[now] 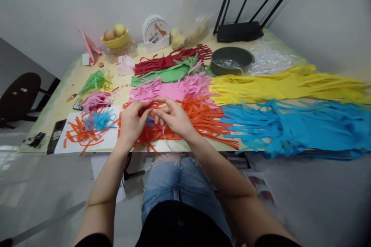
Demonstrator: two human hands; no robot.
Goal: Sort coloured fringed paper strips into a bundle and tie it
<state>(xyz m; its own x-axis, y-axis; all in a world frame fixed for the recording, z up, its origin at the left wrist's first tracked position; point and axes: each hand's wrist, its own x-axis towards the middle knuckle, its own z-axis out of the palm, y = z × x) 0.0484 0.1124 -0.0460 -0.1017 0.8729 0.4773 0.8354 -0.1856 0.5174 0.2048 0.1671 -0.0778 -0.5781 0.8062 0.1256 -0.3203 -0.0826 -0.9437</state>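
My left hand [133, 120] and my right hand [173, 117] meet above the orange fringed paper [203, 117] near the table's front edge. Fingers of my left hand are pinched around a small dark red piece [144, 111]. The right hand's fingers are bent close beside it, with a thin whitish string [165, 139] hanging below them; its hold is too small to make out fully. Pink fringed paper [171, 88] lies just behind the hands, then green [171, 74] and dark red [162, 63] fringed paper. Yellow [269, 87] and blue [304, 127] fringed paper spread to the right.
Small cut tassels [97, 117] lie on white paper [65, 142] at the left, beside a phone [56, 135]. A dark green bowl [232, 61], clear plastic strands [269, 60], a black router [240, 32] and a yellow fruit bowl [115, 41] stand at the back.
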